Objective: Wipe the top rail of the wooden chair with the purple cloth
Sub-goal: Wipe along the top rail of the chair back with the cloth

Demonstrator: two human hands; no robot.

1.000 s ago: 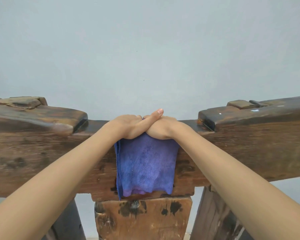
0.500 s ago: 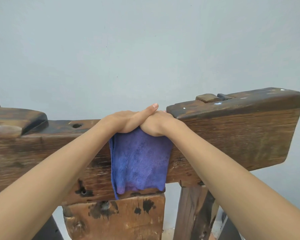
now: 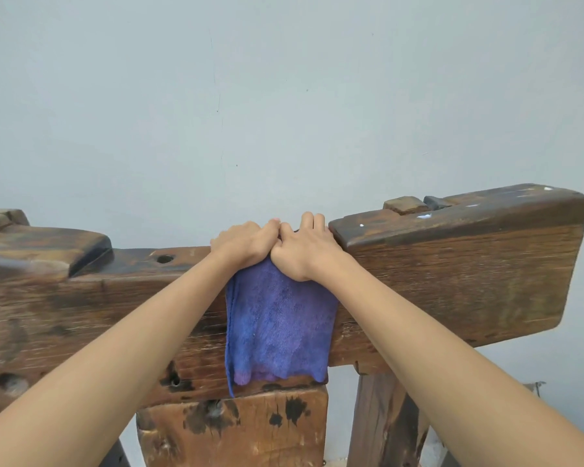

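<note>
Left hand (image 3: pixel 241 244) and right hand (image 3: pixel 300 252) clamp purple cloth (image 3: pixel 279 318) on chair's top rail (image 3: pixel 452 264) (raised end block adjacent): cloth risks snagging, bunching.

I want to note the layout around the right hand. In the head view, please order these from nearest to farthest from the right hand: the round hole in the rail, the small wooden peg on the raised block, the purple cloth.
1. purple cloth: under the right hand, touching it.
2. small wooden peg: to its right, on the raised block.
3. round hole: to its left, beyond the left hand.
</note>
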